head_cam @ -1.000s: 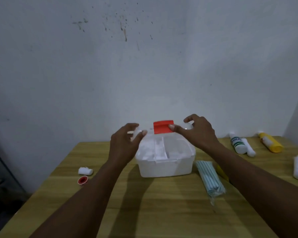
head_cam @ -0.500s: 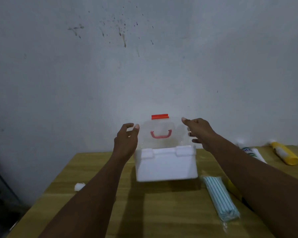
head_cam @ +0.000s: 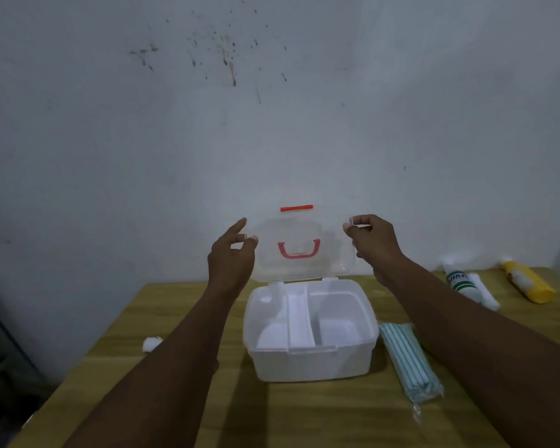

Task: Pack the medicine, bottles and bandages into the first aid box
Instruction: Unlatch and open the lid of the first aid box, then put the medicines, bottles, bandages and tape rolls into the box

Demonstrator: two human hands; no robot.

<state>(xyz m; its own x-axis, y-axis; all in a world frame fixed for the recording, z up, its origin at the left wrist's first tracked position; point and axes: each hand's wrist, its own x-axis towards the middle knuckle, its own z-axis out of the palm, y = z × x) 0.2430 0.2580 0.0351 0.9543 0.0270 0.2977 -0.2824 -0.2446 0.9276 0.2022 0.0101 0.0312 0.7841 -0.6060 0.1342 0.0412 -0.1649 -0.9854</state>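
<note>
The white first aid box [head_cam: 311,363] stands open on the wooden table [head_cam: 304,415], and its divided inner tray is in view. Its clear lid [head_cam: 304,227], with a red latch [head_cam: 296,208] and a pink handle [head_cam: 299,250], stands upright. My left hand [head_cam: 232,260] pinches the lid's left edge. My right hand [head_cam: 374,242] pinches its upper right corner. A green-labelled bottle [head_cam: 458,279], a white bandage roll [head_cam: 484,292] and a yellow bottle [head_cam: 527,282] lie at the far right. Another white roll [head_cam: 151,343] lies left of the box.
A plastic pack of blue-striped material [head_cam: 408,360] lies just right of the box. A stained grey wall rises right behind the table. The table's left edge drops off to a dark floor.
The lid has swung from nearly closed to fully upright, with both hands following it up at its sides. The view has tilted, so the box's inside now shows.
</note>
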